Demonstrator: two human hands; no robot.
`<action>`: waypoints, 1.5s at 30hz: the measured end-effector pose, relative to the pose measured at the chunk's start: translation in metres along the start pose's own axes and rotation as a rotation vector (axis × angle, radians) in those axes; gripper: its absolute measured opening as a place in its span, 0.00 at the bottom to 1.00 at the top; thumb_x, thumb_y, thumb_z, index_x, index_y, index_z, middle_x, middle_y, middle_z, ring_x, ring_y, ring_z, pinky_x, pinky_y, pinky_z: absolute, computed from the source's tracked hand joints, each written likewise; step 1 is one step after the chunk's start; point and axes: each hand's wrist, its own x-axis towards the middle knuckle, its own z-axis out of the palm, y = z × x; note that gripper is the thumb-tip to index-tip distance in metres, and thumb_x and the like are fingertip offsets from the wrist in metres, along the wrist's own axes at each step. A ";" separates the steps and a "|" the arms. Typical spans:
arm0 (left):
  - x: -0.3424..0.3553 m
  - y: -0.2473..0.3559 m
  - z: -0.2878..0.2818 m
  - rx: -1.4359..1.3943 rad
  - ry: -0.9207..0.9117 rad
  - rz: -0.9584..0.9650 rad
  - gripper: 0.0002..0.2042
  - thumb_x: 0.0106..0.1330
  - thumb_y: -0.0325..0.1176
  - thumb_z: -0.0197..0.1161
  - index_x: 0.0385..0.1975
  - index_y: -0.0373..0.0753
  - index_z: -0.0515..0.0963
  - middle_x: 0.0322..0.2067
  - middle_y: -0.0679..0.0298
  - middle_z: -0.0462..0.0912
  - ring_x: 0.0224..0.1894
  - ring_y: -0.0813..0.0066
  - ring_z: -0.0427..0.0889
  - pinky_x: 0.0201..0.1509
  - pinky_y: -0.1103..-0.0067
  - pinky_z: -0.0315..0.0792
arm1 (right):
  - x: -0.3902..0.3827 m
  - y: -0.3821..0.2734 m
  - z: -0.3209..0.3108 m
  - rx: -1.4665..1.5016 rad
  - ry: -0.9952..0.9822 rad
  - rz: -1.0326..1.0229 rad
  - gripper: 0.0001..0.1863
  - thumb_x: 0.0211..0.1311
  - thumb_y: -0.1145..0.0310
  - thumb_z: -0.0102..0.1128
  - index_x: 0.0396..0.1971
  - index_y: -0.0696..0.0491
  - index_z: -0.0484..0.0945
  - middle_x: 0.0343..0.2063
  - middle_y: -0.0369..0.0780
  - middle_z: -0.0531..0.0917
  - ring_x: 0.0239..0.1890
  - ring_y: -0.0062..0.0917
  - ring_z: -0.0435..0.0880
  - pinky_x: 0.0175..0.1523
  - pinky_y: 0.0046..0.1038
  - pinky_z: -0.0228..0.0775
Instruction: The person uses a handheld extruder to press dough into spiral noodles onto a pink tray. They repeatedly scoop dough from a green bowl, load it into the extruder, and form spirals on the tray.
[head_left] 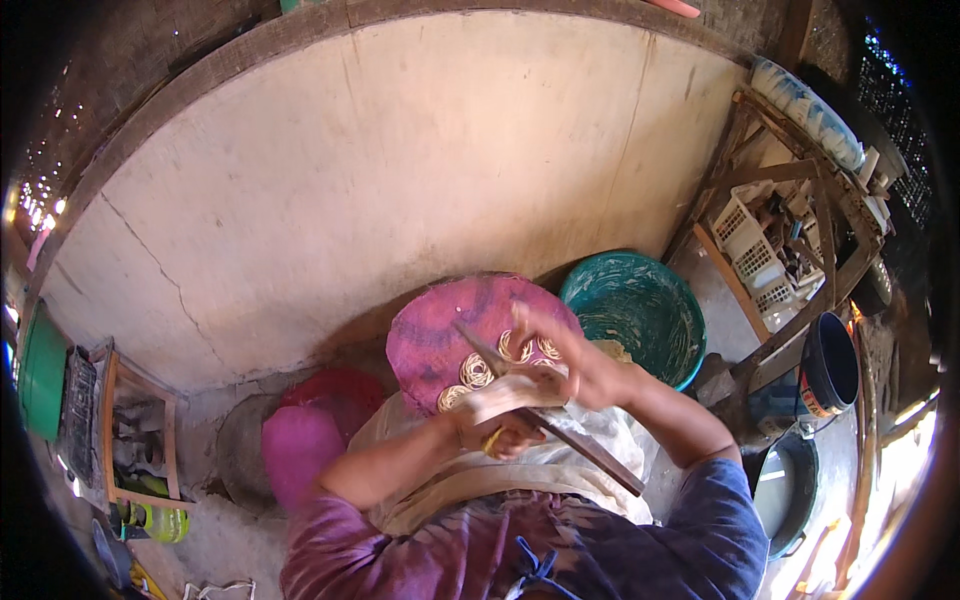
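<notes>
In front of my body, my left hand (508,438) has its fingers curled around a wooden tool. The tool has a long dark bar (590,455) slanting from upper left to lower right and a pale rounded piece (512,396) across it. Something small and yellow (491,442) shows at the left fingers. My right hand (572,352), slightly blurred, is raised above the tool with fingers stretched apart. Beyond both hands lies a round pink tray (435,318). Several coils of thin pale strands (475,371) rest along its near side, partly hidden by my right hand.
A green basin (635,300) smeared with pale residue stands right of the tray. Pink and red containers (305,450) sit at the left. A wooden rack with a white basket (745,240), a dark bucket (830,365) and a wide tub (785,490) line the right. A pale wall (400,150) rises ahead.
</notes>
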 end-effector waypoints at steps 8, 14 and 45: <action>-0.002 0.074 -0.002 0.461 -0.146 0.284 0.14 0.63 0.45 0.59 0.42 0.43 0.81 0.28 0.61 0.83 0.33 0.69 0.83 0.34 0.71 0.76 | 0.042 -0.058 -0.016 -0.108 0.096 0.279 0.15 0.68 0.70 0.56 0.52 0.52 0.68 0.23 0.36 0.76 0.22 0.19 0.75 0.25 0.24 0.66; -0.022 0.081 -0.047 1.112 0.199 0.038 0.13 0.61 0.34 0.64 0.44 0.40 0.79 0.39 0.51 0.83 0.40 0.61 0.84 0.45 0.68 0.76 | 0.006 -0.014 -0.095 -0.024 0.810 0.472 0.12 0.72 0.63 0.52 0.49 0.50 0.68 0.17 0.29 0.68 0.16 0.12 0.66 0.20 0.20 0.60; -0.014 0.105 -0.108 1.513 0.911 0.674 0.22 0.43 0.38 0.79 0.36 0.37 0.76 0.33 0.58 0.78 0.37 0.56 0.78 0.44 0.65 0.72 | -0.243 0.180 -0.123 -1.011 -0.566 1.532 0.13 0.59 0.66 0.55 0.41 0.51 0.85 0.42 0.44 0.86 0.45 0.33 0.86 0.45 0.32 0.78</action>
